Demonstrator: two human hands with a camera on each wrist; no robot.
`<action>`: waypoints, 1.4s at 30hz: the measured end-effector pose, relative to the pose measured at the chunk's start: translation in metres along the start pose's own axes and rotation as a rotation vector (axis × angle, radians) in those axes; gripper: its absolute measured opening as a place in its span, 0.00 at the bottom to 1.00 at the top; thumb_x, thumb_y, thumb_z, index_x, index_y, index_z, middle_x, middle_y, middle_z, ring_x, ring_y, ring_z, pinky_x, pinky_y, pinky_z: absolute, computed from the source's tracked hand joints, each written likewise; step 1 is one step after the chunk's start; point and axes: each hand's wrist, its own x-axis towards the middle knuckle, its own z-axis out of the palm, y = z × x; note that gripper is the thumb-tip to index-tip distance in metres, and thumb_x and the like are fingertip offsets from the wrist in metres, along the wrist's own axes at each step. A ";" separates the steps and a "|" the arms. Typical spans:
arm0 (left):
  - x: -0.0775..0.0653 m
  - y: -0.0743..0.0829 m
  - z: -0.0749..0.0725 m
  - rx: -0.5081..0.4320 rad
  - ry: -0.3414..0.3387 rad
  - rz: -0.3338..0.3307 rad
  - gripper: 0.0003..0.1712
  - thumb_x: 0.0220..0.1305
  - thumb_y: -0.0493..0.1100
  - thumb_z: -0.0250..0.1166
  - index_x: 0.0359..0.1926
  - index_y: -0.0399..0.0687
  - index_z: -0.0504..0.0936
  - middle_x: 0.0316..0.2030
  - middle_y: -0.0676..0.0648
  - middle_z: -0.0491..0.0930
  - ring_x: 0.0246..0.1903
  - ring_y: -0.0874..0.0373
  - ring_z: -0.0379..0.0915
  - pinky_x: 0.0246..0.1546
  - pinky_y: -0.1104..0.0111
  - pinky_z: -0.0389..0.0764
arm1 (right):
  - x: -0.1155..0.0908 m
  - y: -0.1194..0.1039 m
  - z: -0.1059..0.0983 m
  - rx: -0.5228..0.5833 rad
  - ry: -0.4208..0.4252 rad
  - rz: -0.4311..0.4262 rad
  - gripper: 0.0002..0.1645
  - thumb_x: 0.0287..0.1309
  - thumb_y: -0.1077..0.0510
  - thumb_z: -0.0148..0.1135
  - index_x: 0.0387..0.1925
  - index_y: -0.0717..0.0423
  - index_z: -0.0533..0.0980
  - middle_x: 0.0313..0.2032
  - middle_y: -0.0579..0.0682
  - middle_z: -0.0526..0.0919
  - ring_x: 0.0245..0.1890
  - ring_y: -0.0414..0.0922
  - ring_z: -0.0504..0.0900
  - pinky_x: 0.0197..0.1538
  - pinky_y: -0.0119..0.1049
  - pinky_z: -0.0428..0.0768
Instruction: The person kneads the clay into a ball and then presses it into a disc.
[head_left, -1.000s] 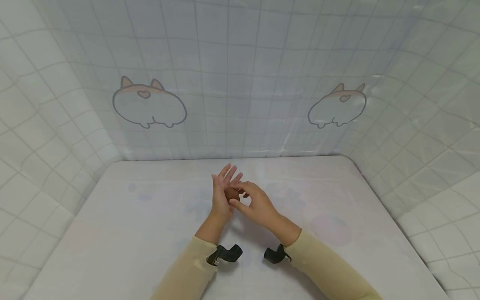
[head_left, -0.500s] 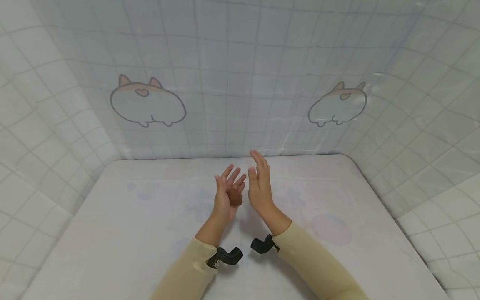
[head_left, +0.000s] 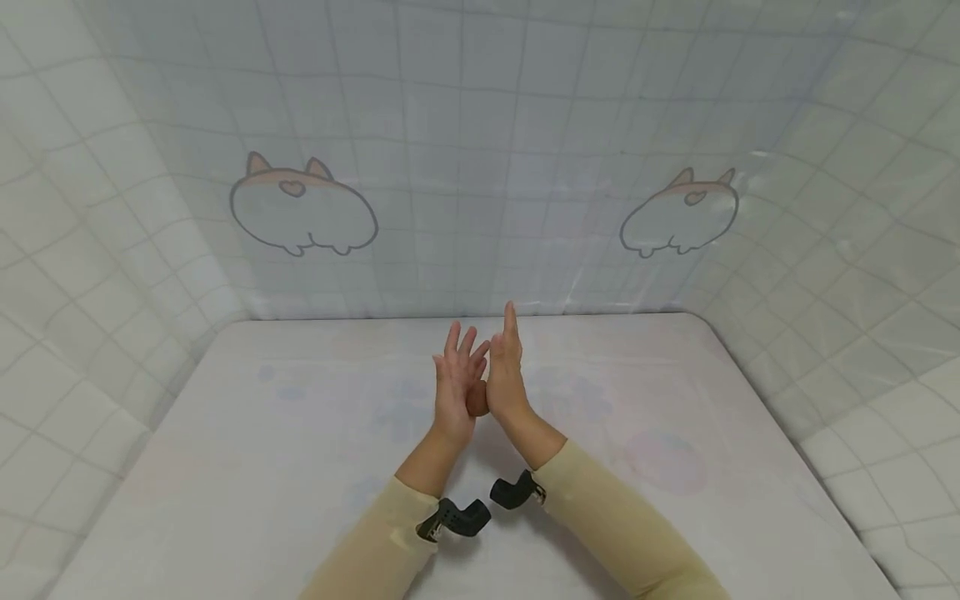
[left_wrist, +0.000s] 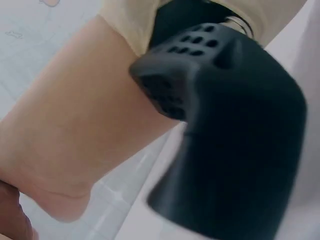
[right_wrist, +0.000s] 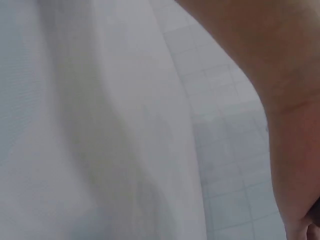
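Observation:
A rounded brown lump [head_left: 477, 398], like soft clay, sits between my two palms in the head view. My left hand [head_left: 453, 396] is under and beside it, palm turned inward and fingers spread. From the other side my right hand [head_left: 506, 379] rests against the lump, fingers straight and pointing away. Both hands are raised over the table. The left wrist view catches an edge of the brown lump [left_wrist: 12, 215] at its lower left corner, beside the wrist. In the right wrist view only the wrist and part of the hand show.
A pale table [head_left: 300, 467] with faint printed shapes lies below the hands. Gridded white sheeting [head_left: 487, 208] with cartoon animal prints encloses its back and sides. A black wrist mount [head_left: 467, 518] sticks out from the left sleeve, another mount [head_left: 513, 492] from the right.
My right hand first had bent fingers at the lump, then straightened and drew away from it. Now it has come left against the lump, which is partly covered.

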 end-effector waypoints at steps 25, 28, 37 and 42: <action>0.012 0.003 -0.014 0.553 -0.145 0.124 0.54 0.66 0.81 0.24 0.80 0.55 0.27 0.79 0.48 0.29 0.77 0.44 0.37 0.68 0.34 0.44 | -0.031 -0.019 0.003 0.257 -0.132 -0.006 0.58 0.58 0.13 0.24 0.80 0.36 0.30 0.79 0.44 0.37 0.78 0.45 0.38 0.70 0.68 0.39; 0.009 0.001 -0.012 0.582 -0.155 0.110 0.53 0.66 0.80 0.23 0.80 0.54 0.28 0.79 0.46 0.32 0.77 0.43 0.38 0.66 0.33 0.50 | -0.028 -0.022 0.000 0.259 -0.101 -0.039 0.55 0.62 0.16 0.26 0.80 0.36 0.30 0.79 0.42 0.37 0.78 0.44 0.40 0.70 0.68 0.39; -0.001 -0.005 -0.003 0.390 -0.202 0.022 0.49 0.70 0.77 0.23 0.80 0.57 0.31 0.79 0.45 0.38 0.75 0.43 0.45 0.67 0.37 0.53 | -0.007 -0.025 -0.008 0.299 0.005 -0.068 0.50 0.67 0.21 0.33 0.79 0.33 0.32 0.78 0.37 0.37 0.77 0.41 0.40 0.71 0.66 0.38; -0.003 0.001 0.000 0.230 -0.240 0.031 0.51 0.69 0.79 0.25 0.80 0.55 0.32 0.79 0.42 0.41 0.76 0.40 0.43 0.72 0.42 0.40 | 0.001 -0.021 -0.010 0.249 0.027 -0.076 0.54 0.65 0.20 0.36 0.80 0.37 0.33 0.78 0.38 0.38 0.77 0.40 0.40 0.71 0.65 0.41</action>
